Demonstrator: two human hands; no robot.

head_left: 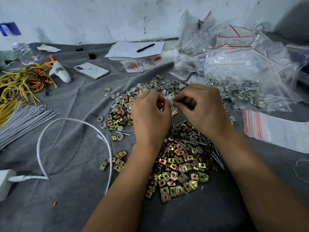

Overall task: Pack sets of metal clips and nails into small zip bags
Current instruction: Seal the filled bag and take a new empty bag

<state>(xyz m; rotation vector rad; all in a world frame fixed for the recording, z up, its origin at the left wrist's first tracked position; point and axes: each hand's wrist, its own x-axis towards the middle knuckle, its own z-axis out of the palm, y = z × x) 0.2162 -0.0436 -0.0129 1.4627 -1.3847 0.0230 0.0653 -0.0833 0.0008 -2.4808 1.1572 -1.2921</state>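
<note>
While both hands are bunched up mid-table, we've got the left hand and right hand pinching a small clear zip bag between the fingertips, fingers curled tight on it from each side. We can't tell if the seal is closed yet or what's inside; it's mostly hidden.

Biggest risk from here, we reckon: the bag is tiny and slippery, so a loose pinch could dump its contents back into the pile of metal clips at 6 o'clock of the hands, and then the count is lost. The nails mixed in at 5 o'clock could also poke through thin plastic.

Further out, the heap of filled bags sits at 2 o'clock, spare empty bags at 3 o'clock, and a phone at 10 o'clock.
</note>
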